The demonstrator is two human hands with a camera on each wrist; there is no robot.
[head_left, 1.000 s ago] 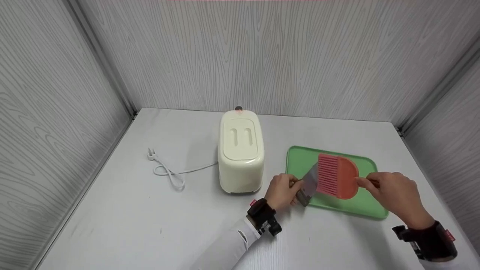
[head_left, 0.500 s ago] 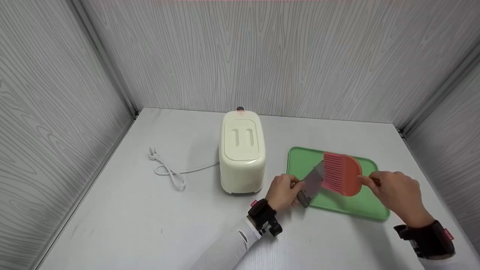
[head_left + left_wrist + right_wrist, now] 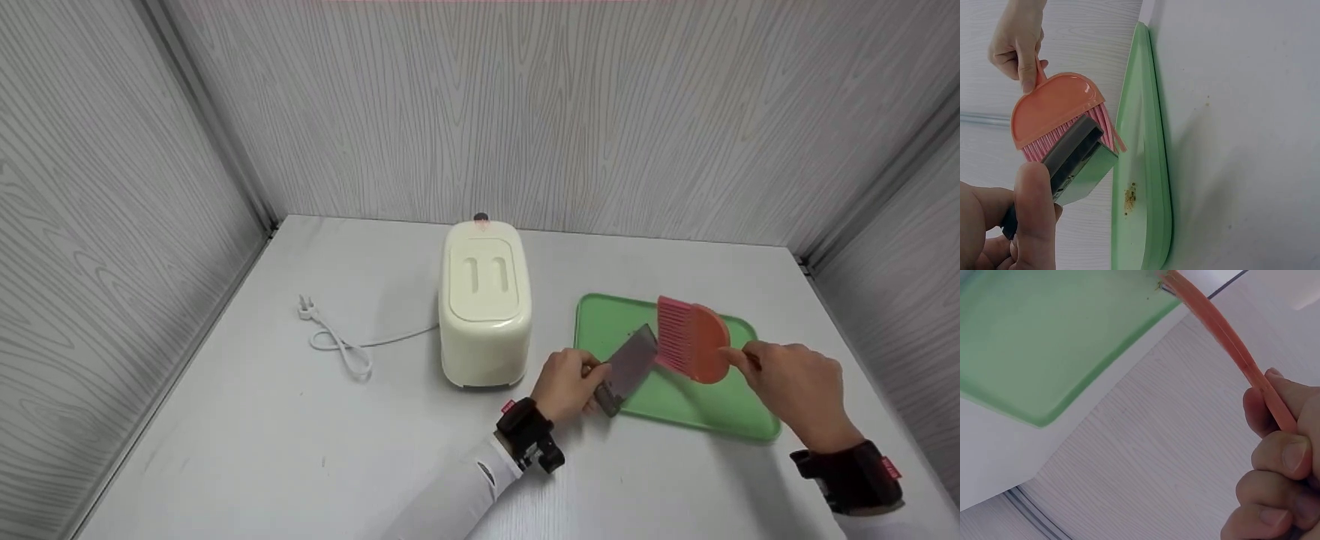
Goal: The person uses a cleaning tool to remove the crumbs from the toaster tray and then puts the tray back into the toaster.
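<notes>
In the head view my left hand (image 3: 567, 386) pinches a flat scraper (image 3: 631, 361) with a shiny blade and a dark grey grip, tilted over the near left part of the green tray (image 3: 739, 427). My right hand (image 3: 799, 386) grips the short handle of a half-round orange brush (image 3: 709, 346) with pink bristles (image 3: 675, 334), held above the tray. The bristles are right beside the blade; whether they touch it I cannot tell. Brown crumbs (image 3: 1130, 197) lie on the tray in the left wrist view. The right wrist view shows the brush (image 3: 1224, 329) edge-on, specks near its far end.
A cream toaster (image 3: 487, 307) with a lid stands left of the tray. Its white cord (image 3: 345, 349) and plug (image 3: 305, 307) lie farther left on the white table (image 3: 247, 435). Pale wood-grain walls (image 3: 495, 112) enclose the back and sides. A few specks (image 3: 1207, 103) dot the table.
The brush has moved right and slightly away from me and turned a little, uncovering more of the scraper's blade. My left hand and the scraper have hardly moved.
</notes>
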